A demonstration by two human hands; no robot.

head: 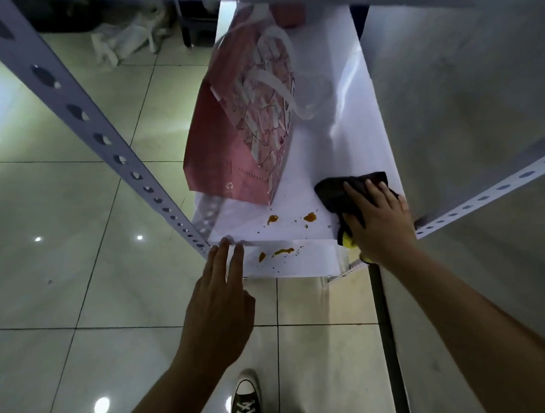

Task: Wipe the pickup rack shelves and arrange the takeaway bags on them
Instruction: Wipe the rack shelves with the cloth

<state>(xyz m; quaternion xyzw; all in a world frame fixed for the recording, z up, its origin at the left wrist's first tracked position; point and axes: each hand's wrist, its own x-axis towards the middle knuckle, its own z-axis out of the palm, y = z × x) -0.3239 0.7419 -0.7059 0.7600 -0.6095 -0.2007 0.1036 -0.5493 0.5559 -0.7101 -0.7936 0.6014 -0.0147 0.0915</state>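
A white rack shelf [310, 160] runs away from me, with orange sauce spots [309, 217] and crumbs near its front edge and more spots on the lower lip [283, 252]. A pink patterned takeaway bag [242, 138] with white handles stands on the shelf's left side. My right hand [379, 219] presses a dark cloth [336, 190] with a yellow underside flat on the shelf's right front. My left hand [222, 297] has straight fingers, the tips touching the shelf's front left corner.
Perforated grey rack posts [80, 112] slant at left and right [491, 191]. A grey wall [463, 85] lies right of the shelf. Glossy tiled floor [60, 217] spreads left, with white plastic bags [126, 40] at the back. My shoe [245, 403] is below.
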